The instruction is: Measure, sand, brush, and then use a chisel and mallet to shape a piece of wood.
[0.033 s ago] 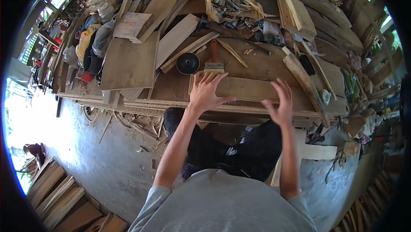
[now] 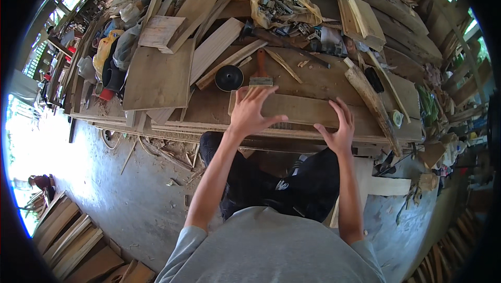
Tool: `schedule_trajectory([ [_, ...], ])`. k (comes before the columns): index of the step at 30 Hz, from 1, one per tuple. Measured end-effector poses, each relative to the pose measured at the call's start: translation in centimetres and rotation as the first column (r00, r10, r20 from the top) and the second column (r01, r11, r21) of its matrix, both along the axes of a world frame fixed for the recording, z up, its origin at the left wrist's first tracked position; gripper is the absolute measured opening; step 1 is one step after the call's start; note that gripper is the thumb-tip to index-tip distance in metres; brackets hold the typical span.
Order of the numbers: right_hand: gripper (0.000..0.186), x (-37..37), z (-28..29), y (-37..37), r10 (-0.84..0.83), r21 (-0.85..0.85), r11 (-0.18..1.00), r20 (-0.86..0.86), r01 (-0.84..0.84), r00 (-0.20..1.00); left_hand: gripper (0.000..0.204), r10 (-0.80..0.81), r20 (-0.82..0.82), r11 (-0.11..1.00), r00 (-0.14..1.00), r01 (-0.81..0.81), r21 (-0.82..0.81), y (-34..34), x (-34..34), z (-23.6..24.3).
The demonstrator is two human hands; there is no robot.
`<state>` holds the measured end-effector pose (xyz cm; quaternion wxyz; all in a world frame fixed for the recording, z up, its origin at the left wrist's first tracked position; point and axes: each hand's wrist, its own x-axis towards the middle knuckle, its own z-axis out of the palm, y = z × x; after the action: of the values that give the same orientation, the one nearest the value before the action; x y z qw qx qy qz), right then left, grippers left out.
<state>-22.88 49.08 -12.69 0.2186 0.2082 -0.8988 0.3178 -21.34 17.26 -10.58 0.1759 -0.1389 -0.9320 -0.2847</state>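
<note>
Plank (image 2: 305, 109) lies along tabletop (image 2: 321, 80) front edge, probably for easy reach. Left hand (image 2: 252, 112) over plank's left end, right hand (image 2: 342, 133) by its near edge; both spread, gripping nothing. Contact unclear.

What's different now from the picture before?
The right hand moved a tiny bit left, toward the left hand. I can't see anything being grabbed or let go: both hands are open. The paintbrush and the round black dish stayed where they were.
</note>
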Motion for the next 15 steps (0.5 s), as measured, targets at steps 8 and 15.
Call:
schedule_trajectory([
  [8, 0.099, -1.4, 0.0, -0.6, 0.078, -0.136, 0.988, 0.052, -0.071, 0.996, 0.049, 0.303, 0.052, 0.951, 0.952, -0.305, 0.045, -10.9, -5.0, 0.0],
  [15, 0.122, -3.0, -1.0, 2.8, -0.024, 0.015, 1.000, 0.266, 0.021, 0.964, 0.029, 0.287, 0.058, 0.927, 0.956, -0.292, 0.237, -3.7, -5.6, 4.9],
])
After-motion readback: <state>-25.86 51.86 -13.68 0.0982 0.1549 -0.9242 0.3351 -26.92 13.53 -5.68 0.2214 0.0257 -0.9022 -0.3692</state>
